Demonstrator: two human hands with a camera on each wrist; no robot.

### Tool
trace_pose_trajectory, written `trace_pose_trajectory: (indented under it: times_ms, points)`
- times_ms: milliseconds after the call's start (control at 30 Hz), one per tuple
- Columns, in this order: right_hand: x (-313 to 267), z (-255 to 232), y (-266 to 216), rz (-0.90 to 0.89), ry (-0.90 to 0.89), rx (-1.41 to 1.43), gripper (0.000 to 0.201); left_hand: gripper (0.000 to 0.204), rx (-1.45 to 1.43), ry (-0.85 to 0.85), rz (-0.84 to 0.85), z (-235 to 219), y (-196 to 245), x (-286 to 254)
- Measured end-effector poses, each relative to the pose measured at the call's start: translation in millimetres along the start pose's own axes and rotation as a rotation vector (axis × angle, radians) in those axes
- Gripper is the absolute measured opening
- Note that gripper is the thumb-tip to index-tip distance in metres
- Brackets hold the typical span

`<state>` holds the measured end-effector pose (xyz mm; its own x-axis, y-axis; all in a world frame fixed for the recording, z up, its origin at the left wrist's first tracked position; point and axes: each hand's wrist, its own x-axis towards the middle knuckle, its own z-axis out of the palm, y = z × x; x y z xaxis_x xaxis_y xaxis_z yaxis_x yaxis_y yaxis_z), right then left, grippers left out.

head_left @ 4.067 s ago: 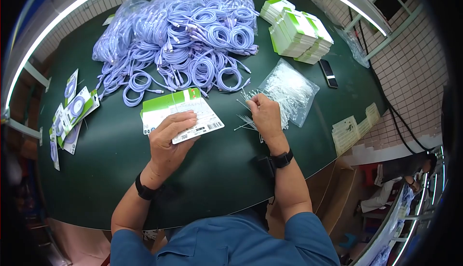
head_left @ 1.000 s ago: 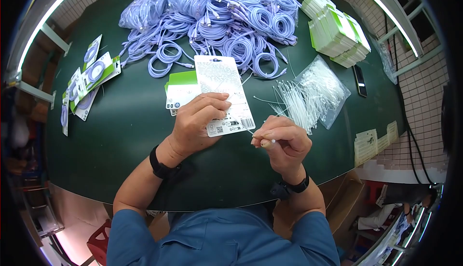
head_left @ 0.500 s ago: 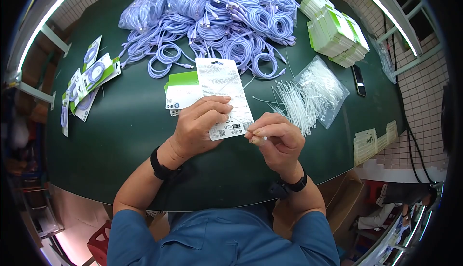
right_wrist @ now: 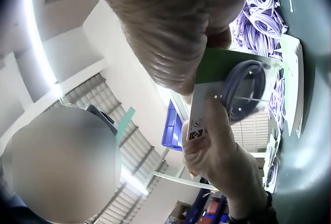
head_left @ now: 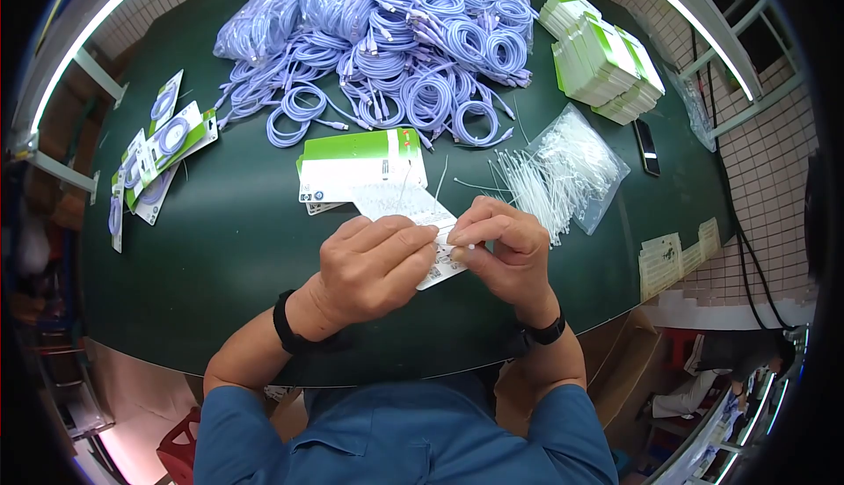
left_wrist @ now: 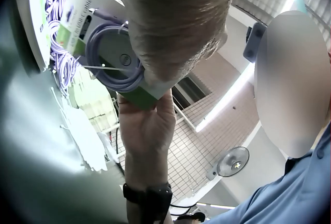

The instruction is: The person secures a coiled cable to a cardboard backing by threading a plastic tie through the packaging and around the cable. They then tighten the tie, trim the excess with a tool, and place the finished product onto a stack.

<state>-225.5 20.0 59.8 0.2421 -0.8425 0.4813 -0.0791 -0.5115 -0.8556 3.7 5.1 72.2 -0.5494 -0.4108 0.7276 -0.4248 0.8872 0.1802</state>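
Note:
My left hand (head_left: 374,267) grips a printed cardboard cable card (head_left: 391,202), tilted with its text side up. On the card's other face, a coiled lilac cable (left_wrist: 93,45) shows in the left wrist view, with a white cable tie (left_wrist: 106,68) across it. My left thumb presses beside the coil in the right wrist view. At the card's lower right edge, my right hand (head_left: 510,252) pinches a thin cable tie, and its small white head (head_left: 471,247) peeks out between finger and thumb. The fingers hide most of that tie. Behind the held card lie more green-and-white cards (head_left: 352,146).
A large heap of lilac cables (head_left: 378,45) fills the back. Loose white cable ties (head_left: 536,190) spill from a clear bag (head_left: 607,190) on the right. Stacked cards (head_left: 602,63) and a phone (head_left: 646,147) stand beyond it. Finished-looking cable packs (head_left: 171,138) lie at the left.
Earlier the right hand was at the tie pile; it now pinches a tie at the card. The card has come down towards the body and tilted, uncovering the cards behind, and both hands are closer together.

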Motion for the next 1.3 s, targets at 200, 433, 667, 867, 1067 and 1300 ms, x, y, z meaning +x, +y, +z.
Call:
trace_pose_trajectory:
  times_ms: [200,433,667,867,1067,1300]
  points:
    - [-1,0,-4,0.05,0.008,0.247,0.014,0.012,-0.165,0.113,0.048,9,5,7]
    - [3,10,4,-0.24,0.413,-0.174,0.026,0.012,-0.711,0.11,-0.734,4,-4,0]
    - [4,24,13,-0.482,0.08,-0.755,0.036,0.016,-1.132,0.21,-0.966,28,-18,-10]
    - [2,24,14,-0.486,0.117,-0.744,0.038,0.016,-1.17,0.104,-0.932,33,-16,-15]
    - [6,22,15,-0.486,0.252,-0.633,0.036,0.024,-1.175,0.103,-0.845,22,1,-3]
    - [4,23,15,-0.478,0.263,-0.625,0.032,0.031,-1.229,0.102,-0.875,28,-6,-9]
